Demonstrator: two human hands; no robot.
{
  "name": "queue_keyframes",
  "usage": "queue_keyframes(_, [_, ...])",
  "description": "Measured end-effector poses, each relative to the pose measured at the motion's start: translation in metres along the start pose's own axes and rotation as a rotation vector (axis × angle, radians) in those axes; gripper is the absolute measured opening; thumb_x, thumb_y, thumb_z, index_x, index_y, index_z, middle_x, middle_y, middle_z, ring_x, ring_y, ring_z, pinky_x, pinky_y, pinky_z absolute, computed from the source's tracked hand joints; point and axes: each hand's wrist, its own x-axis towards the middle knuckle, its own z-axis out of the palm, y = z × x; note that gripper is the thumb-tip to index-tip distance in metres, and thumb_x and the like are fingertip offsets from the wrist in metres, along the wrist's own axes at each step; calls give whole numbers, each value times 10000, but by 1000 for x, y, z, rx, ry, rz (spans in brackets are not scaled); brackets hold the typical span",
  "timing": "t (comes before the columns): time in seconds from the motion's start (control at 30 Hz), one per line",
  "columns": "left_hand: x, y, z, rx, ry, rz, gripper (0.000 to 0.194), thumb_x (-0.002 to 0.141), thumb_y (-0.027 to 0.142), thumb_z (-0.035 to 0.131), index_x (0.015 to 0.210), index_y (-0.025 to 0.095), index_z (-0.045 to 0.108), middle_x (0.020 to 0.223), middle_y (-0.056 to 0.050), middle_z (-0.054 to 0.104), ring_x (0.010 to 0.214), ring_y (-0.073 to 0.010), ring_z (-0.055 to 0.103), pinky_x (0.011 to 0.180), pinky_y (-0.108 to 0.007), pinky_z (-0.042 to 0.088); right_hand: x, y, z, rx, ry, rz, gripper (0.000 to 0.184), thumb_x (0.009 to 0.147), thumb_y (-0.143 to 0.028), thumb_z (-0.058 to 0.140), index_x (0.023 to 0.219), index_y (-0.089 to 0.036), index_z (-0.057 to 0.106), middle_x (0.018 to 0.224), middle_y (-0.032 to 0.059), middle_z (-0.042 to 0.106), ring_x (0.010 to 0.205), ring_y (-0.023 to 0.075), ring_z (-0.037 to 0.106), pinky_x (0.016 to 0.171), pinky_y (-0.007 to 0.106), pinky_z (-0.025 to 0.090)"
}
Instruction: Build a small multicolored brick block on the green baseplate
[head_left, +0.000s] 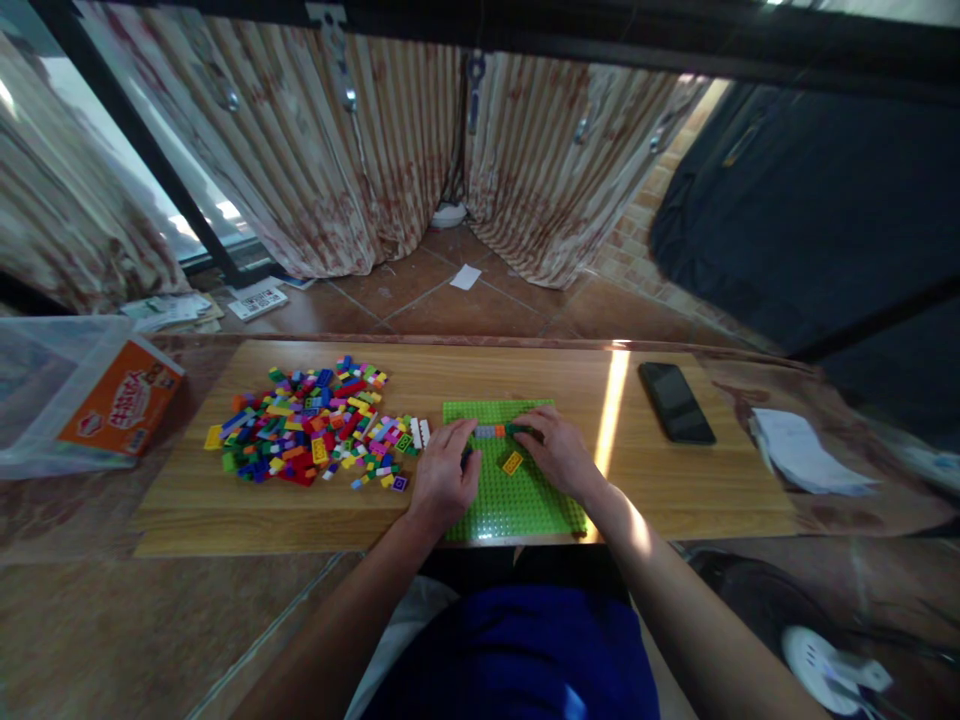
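A green studded baseplate (517, 500) lies on the wooden board (675, 490) in front of me. A short row of small bricks (493, 431), grey, orange and dark green, runs across its upper part. My left hand (444, 475) rests on the plate's left edge, fingers curled at the row's left end. At the row's right end, my right hand (556, 450) has its fingertips pressed on the dark green brick. A single yellow brick (512, 463) sits on the plate between both hands.
A heap of several mixed-colour bricks (315, 425) lies left of the plate. A black phone (676, 401) lies at the right of the board. White papers (806, 453) lie beyond the right end. A clear box (45, 395) with an orange carton (124, 398) stands at far left.
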Motion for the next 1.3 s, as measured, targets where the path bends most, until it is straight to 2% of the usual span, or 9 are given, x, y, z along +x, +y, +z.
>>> queue_keyframes(0.27, [1,0,1,41,-36,22,392,896,215,489,1277,131,525,1223,-135,616,1159,-253,554,1010,-447,465,6,1,-6,11,-60,-42,186,856,-206,614,990,-241,737,947,44,663,884,188,618,802,321,486])
queue_keyframes(0.67, [1,0,2,93,-40,68,390,894,214,492,1272,122,531,1209,-137,620,1125,-261,559,975,-449,482,19,-6,-16,-119,-184,-46,175,853,-212,609,948,-235,754,927,32,712,860,179,635,787,273,469])
queue_keyframes(0.83, [2,1,3,101,-38,77,386,889,209,494,1266,138,536,1202,-130,620,1125,-258,558,975,-446,479,23,-9,-19,-186,-260,-57,153,857,-221,600,868,-227,753,879,28,709,832,175,629,745,257,453])
queue_keyframes(1.03, [1,1,3,115,-44,72,384,882,203,503,1259,151,546,1205,-120,617,1127,-256,556,975,-436,475,16,-11,-14,-199,-186,-72,184,890,-192,563,907,-215,745,901,42,705,877,173,622,794,261,448])
queue_keyframes(1.2, [2,1,3,125,-64,75,385,890,209,495,1266,143,548,1225,-119,605,1134,-256,540,987,-431,460,19,-10,-15,-192,-215,-120,164,869,-192,592,829,-226,747,870,32,710,831,174,636,777,263,459])
queue_keyframes(1.3, [3,3,2,146,-87,79,402,896,209,481,1288,144,538,1229,-125,591,1138,-259,529,985,-428,454,18,-11,-13,-213,-190,-119,164,865,-184,595,822,-232,745,870,31,720,833,179,645,780,269,465])
